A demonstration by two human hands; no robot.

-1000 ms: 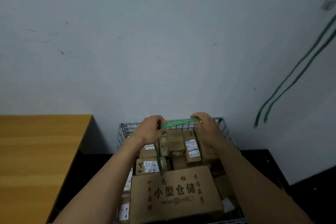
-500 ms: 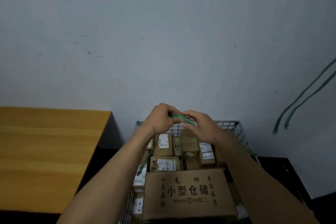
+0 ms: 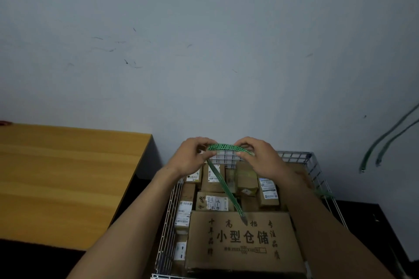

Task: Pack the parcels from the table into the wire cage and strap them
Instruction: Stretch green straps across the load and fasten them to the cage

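Observation:
A wire cage [image 3: 294, 155] stands against the wall, filled with cardboard parcels. A large flat box [image 3: 244, 242] with black printed characters lies on top at the near side; smaller labelled parcels [image 3: 213, 203] lie behind it. Above the cage's far edge, my left hand [image 3: 190, 158] and my right hand [image 3: 260, 158] each pinch a green strap [image 3: 223, 147] that arches between them. From my left hand a loose tail of the strap hangs down across the parcels to the large box.
A wooden table [image 3: 68, 176] stands to the left of the cage, its top bare in view. Two green straps [image 3: 383, 142] hang against the wall at the right. The floor around the cage is dark.
My hands came together over the cage's far edge, then spread apart again, arching the strap. The strap's tail now lies across the parcels. The camera shifted left, showing more table.

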